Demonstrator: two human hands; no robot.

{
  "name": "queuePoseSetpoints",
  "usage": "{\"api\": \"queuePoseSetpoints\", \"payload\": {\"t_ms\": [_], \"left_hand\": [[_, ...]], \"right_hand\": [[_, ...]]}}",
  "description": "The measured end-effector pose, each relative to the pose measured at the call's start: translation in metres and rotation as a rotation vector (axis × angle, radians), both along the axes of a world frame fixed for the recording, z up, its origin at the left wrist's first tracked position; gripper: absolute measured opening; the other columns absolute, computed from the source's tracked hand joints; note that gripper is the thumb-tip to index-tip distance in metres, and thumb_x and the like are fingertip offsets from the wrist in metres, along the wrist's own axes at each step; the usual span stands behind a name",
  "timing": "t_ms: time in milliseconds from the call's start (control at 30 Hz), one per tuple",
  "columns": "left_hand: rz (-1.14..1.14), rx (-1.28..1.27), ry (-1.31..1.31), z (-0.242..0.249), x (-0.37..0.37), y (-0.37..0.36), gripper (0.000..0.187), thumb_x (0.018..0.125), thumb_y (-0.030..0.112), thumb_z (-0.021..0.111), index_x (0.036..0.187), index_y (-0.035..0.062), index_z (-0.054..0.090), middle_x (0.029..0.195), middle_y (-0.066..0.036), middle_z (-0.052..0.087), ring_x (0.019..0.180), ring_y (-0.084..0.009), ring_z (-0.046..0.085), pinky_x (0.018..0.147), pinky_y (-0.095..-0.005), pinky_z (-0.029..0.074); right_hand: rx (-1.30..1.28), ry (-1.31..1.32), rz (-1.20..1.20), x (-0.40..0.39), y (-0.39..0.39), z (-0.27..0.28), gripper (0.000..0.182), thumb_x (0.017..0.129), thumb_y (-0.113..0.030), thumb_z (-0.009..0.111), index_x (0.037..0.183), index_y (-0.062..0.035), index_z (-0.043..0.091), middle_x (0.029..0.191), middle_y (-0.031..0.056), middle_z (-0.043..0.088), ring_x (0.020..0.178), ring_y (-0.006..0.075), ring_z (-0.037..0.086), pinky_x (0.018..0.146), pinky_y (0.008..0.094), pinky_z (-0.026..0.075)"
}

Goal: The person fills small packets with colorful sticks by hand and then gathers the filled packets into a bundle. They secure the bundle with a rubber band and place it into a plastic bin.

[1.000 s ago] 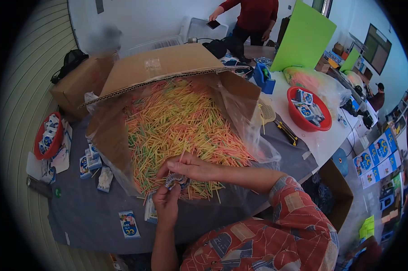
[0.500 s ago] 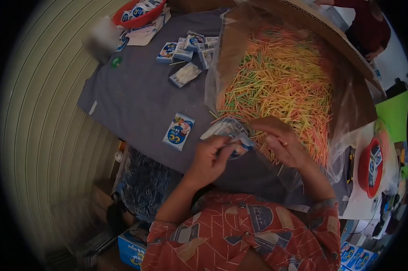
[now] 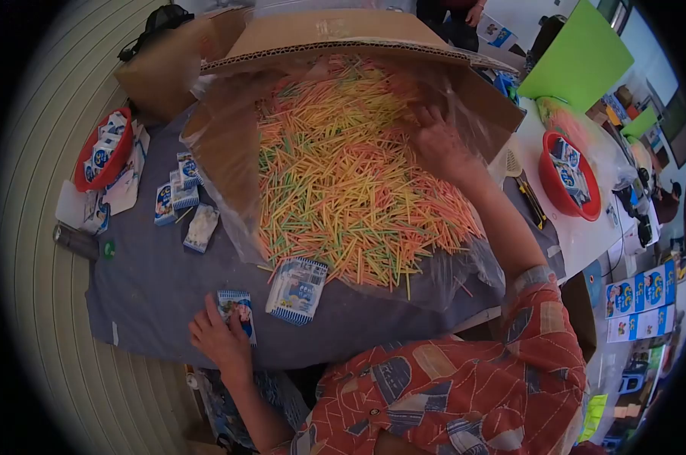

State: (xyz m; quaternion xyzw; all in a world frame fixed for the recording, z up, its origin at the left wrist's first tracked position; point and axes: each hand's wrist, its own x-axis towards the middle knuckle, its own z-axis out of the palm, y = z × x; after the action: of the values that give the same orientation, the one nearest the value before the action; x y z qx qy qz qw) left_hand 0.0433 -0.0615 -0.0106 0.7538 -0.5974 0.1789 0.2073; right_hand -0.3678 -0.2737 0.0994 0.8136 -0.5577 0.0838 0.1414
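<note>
My left hand point(image 3: 223, 340) rests on a small blue and white printed packet point(image 3: 240, 307) on the cloth, its fingers apart and touching the packet. Just right of it lies a larger clear-fronted packet point(image 3: 296, 292) with blue striped ends, against the front of the open carton. My right hand point(image 3: 443, 148) reaches over the far right of a heap of thin pastel sticks point(image 3: 343, 174), fingers spread and bent down at its surface. Whether any stick is between those fingertips cannot be made out. The sticks fill a plastic-lined cardboard box point(image 3: 225, 148).
Several packets point(image 3: 182, 189) and a whitish one point(image 3: 201, 227) lie left of the box. Red bowls of packets stand at left point(image 3: 119, 163) and right point(image 3: 567, 205). A yellow and black cutter point(image 3: 533, 205) lies beside the box. Another person's hand point(image 3: 474, 15) shows at the back.
My hands have parted: the left went to the printed packet, the right farther over the sticks. The clear-fronted packet they were handling now lies on the cloth. The camera view has turned right.
</note>
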Motion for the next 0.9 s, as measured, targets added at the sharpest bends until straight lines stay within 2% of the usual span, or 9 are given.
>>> {"api": "queuePoseSetpoints", "payload": {"t_ms": [133,233,400,533,600,633,700,833,900], "left_hand": [[-0.304,-0.060,0.133,0.031,-0.051,-0.012,0.033,0.084,0.021,0.074,0.110,0.0043,0.064,0.107,-0.010,0.059,0.099,-0.0335,0.055,0.084,-0.0475,0.043],[-0.608,0.122,0.288,0.027,-0.093,-0.021,0.036,0.078,0.022,0.078,0.106,0.0038,0.065,0.102,-0.011,0.059,0.096,-0.0329,0.056,0.082,-0.0463,0.045],[-0.515,0.126,0.101,0.010,-0.110,-0.024,0.026,0.077,0.016,0.075,0.097,0.0022,0.066,0.088,-0.011,0.056,0.083,-0.0308,0.059,0.071,-0.0430,0.050],[-0.495,0.098,0.043,0.001,-0.112,-0.022,0.023,0.078,0.015,0.073,0.095,0.0007,0.066,0.088,-0.011,0.057,0.080,-0.0306,0.060,0.064,-0.0419,0.052],[-0.484,0.041,0.104,0.002,-0.113,-0.022,0.022,0.079,0.014,0.072,0.095,0.0002,0.066,0.090,-0.011,0.058,0.081,-0.0317,0.061,0.065,-0.0424,0.052],[-0.487,0.041,0.106,0.003,-0.112,-0.022,0.022,0.079,0.014,0.072,0.095,0.0002,0.066,0.090,-0.011,0.058,0.081,-0.0317,0.061,0.065,-0.0424,0.052],[-0.494,0.026,0.149,0.003,-0.110,-0.021,0.021,0.080,0.014,0.071,0.096,0.0003,0.067,0.092,-0.011,0.060,0.083,-0.0322,0.062,0.066,-0.0427,0.053],[-0.523,0.028,0.236,0.006,-0.104,-0.020,0.021,0.080,0.014,0.072,0.097,0.0014,0.067,0.092,-0.012,0.062,0.083,-0.0326,0.062,0.066,-0.0430,0.053],[-0.535,-0.020,0.259,0.005,-0.102,-0.022,0.020,0.080,0.013,0.072,0.095,0.0023,0.067,0.092,-0.011,0.063,0.082,-0.0325,0.062,0.066,-0.0432,0.053]], "right_hand": [[-0.166,0.207,-0.050,-0.027,-0.065,-0.011,0.042,0.084,-0.014,0.061,0.127,-0.0170,0.064,0.145,0.0184,0.046,0.134,0.0348,0.043,0.110,0.0483,0.035],[0.093,-0.018,-0.096,-0.029,-0.096,0.000,0.036,0.091,-0.019,0.060,0.126,-0.0158,0.064,0.142,0.0159,0.050,0.127,0.0296,0.052,0.106,0.0399,0.041],[0.158,-0.998,0.318,-0.066,-0.191,-0.063,0.050,0.096,-0.013,0.053,0.145,-0.0209,0.048,0.132,0.0031,0.059,0.117,0.0149,0.052,0.099,0.0302,0.042],[-0.072,-0.172,-0.100,-0.057,-0.198,-0.049,0.047,0.099,-0.011,0.047,0.146,-0.0188,0.046,0.139,0.0017,0.054,0.116,0.0121,0.051,0.100,0.0297,0.042],[0.283,-1.261,0.274,-0.068,-0.230,-0.065,0.048,0.100,-0.010,0.045,0.147,-0.0178,0.045,0.146,0.0019,0.048,0.121,0.0129,0.049,0.103,0.0293,0.039],[0.282,-1.260,0.271,-0.061,-0.211,-0.049,0.048,0.100,-0.010,0.045,0.147,-0.0178,0.045,0.146,0.0019,0.048,0.121,0.0129,0.049,0.103,0.0293,0.039],[0.068,-0.344,-0.103,-0.033,-0.148,0.006,0.041,0.094,-0.028,0.057,0.135,-0.0268,0.061,0.127,0.0075,0.065,0.118,0.0260,0.057,0.103,0.0374,0.043],[0.244,-0.640,0.380,-0.062,-0.198,-0.048,0.057,0.100,-0.011,0.046,0.155,-0.0137,0.033,0.153,0.0053,0.043,0.135,0.0168,0.044,0.109,0.0336,0.037],[-0.197,-0.396,0.278,-0.061,-0.199,-0.059,0.040,0.095,-0.033,0.055,0.134,-0.0278,0.062,0.134,0.0069,0.061,0.125,0.0246,0.054,0.106,0.0409,0.040]]}}
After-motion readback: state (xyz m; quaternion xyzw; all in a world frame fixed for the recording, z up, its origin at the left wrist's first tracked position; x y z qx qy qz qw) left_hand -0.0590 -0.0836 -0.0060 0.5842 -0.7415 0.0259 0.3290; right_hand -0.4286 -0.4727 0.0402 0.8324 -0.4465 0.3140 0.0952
